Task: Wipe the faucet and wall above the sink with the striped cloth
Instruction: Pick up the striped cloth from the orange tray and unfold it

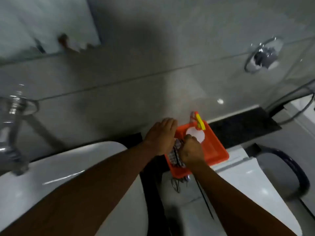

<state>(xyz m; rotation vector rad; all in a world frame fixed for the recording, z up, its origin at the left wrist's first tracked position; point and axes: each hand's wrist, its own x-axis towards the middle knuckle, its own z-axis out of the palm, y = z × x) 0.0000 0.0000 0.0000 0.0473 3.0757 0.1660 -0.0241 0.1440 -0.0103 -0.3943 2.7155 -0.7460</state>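
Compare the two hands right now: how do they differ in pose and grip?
The left hand lies open and flat over the orange tray's left edge; the right hand is curled in a closed grip. The right hand holds the striped cloth; the left only rests beside it. Both are over the tray.

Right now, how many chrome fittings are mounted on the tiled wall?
2. A faucet at the far left above the sink, and a round valve at the upper right. Others may lie outside the picture.

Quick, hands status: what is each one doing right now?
Left hand: open, fingers extended, resting at the orange tray.
Right hand: closed, gripping the striped cloth.
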